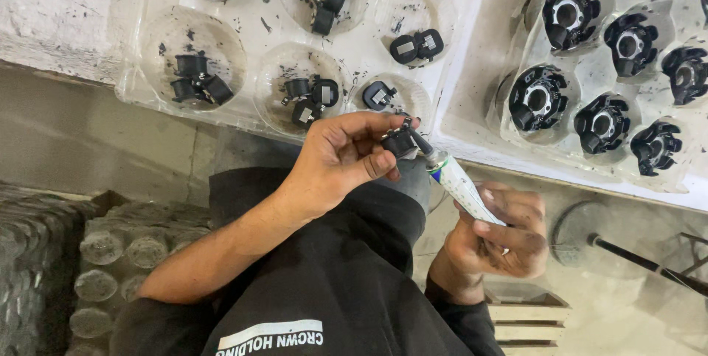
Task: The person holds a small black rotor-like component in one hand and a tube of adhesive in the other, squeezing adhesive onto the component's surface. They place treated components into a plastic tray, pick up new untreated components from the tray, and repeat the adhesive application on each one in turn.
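Observation:
My left hand [341, 155] pinches a small black plastic part [399, 141] between thumb and fingers, just below the edge of the clear tray. My right hand [498, 236] grips a white squeeze tube [463, 186], and the tube's tip touches the black part. Both hands are over my lap, in front of my black shirt.
A clear blister tray [258, 39] on the white bench holds small black caps in round wells. To its right, a second tray [516, 46] holds several larger black ring-shaped parts. Stacked clear trays [110, 253] stand at lower left. A stool base [582, 234] and a wooden crate [527, 315] are at lower right.

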`<action>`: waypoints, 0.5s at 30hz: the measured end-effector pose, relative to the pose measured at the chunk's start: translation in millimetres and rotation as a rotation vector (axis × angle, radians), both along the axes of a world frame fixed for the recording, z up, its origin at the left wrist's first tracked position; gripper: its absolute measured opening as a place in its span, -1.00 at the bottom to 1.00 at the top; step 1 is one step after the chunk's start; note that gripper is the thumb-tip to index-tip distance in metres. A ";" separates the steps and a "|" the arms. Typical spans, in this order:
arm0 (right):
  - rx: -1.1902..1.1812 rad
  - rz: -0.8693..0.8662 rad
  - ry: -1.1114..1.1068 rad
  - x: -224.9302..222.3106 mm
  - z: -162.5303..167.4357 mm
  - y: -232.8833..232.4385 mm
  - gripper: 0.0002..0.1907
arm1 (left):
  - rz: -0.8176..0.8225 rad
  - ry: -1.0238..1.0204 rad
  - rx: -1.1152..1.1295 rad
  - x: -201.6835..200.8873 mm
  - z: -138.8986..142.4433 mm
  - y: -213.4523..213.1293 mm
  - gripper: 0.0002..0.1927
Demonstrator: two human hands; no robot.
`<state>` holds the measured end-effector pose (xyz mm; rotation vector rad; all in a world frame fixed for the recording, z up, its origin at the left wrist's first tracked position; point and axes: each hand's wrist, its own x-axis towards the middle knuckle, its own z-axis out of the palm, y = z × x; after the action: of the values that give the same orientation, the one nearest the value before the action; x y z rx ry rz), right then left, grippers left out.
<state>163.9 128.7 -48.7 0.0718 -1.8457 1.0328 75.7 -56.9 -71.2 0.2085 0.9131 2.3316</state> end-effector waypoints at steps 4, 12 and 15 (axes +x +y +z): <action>-0.097 0.002 0.032 -1.0 -0.6 -0.3 -0.75 | -0.016 -0.078 -0.006 -0.9 -0.2 -0.1 -0.56; -0.022 0.021 -0.058 1.3 2.1 0.2 -0.64 | -0.025 -0.137 0.023 -1.2 -5.2 -0.5 -0.61; -0.011 0.013 -0.047 -1.2 2.3 0.3 -0.65 | -0.027 -0.150 0.088 -1.8 -7.4 -0.9 -0.63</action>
<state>162.7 129.0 -46.4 0.0535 -1.8843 1.0618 73.9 -57.8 -78.6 0.0800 0.7318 2.3293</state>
